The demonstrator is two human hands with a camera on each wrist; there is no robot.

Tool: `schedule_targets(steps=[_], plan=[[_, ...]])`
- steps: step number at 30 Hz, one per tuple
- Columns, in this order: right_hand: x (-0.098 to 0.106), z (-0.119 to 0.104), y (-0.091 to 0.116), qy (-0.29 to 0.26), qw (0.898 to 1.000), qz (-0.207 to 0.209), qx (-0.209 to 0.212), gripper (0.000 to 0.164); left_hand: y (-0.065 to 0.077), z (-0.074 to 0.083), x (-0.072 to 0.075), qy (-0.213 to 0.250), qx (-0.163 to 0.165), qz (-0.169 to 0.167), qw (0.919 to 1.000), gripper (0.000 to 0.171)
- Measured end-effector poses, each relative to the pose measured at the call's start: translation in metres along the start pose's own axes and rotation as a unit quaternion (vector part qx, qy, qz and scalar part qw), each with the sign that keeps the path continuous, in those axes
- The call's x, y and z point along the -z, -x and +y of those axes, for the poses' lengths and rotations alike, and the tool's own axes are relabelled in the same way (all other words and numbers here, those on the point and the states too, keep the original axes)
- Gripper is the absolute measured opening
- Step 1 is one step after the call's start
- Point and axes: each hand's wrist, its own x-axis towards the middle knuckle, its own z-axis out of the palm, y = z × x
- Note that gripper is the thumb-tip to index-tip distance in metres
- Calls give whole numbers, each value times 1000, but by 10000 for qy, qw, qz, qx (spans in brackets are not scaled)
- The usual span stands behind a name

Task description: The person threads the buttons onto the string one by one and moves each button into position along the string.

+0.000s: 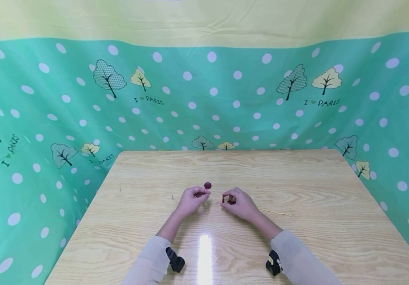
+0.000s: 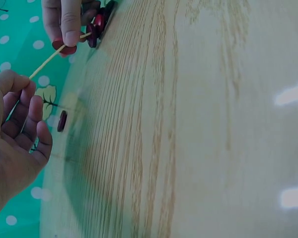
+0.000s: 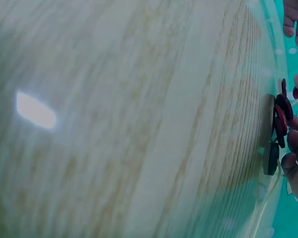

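My left hand (image 1: 191,200) pinches a thin yellow string (image 2: 45,63) between thumb and fingertip, its other fingers loosely bent. Facing it, my right hand (image 1: 241,204) holds a red round bead (image 2: 64,47) by its edges between thumb and finger. The string runs from the left fingertips through this bead. Several dark red, disc-shaped beads (image 3: 281,119) sit along the string below the right hand, near the tabletop. Past the right wrist, the string's tail lies on the table. One loose dark red bead (image 1: 208,185) lies just beyond the left fingertips.
The light wooden table (image 1: 147,170) carries a bright glare streak in front. Tiny marks or bits, too small to identify, show on its left part. A green dotted curtain (image 1: 175,99) hangs along the back and sides. A small black camera (image 1: 175,261) sits at each wrist.
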Motion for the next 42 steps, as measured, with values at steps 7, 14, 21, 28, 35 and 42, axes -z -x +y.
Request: schedule_targets(steps=[7,14,21,28,35,42], plan=[[2,-1,1,64,9999,-9,-133,33,1,0,0,-72,7,-1,10000,11],[3,1,1,132,9996,-89,-227,34,1,0,0,-88,6,-30,10000,12],[3,2,1,295,9993,-108,-225,36,1,-1,0,-46,-5,-65,10000,13],[5,1,3,370,9989,-137,-241,34,2,-2,1,-2,14,-61,10000,13],[5,3,4,492,9982,-165,-287,34,2,-1,0,-4,-5,-77,10000,13],[6,3,5,590,9975,-173,-338,35,1,-3,0,-94,23,-76,9999,13]])
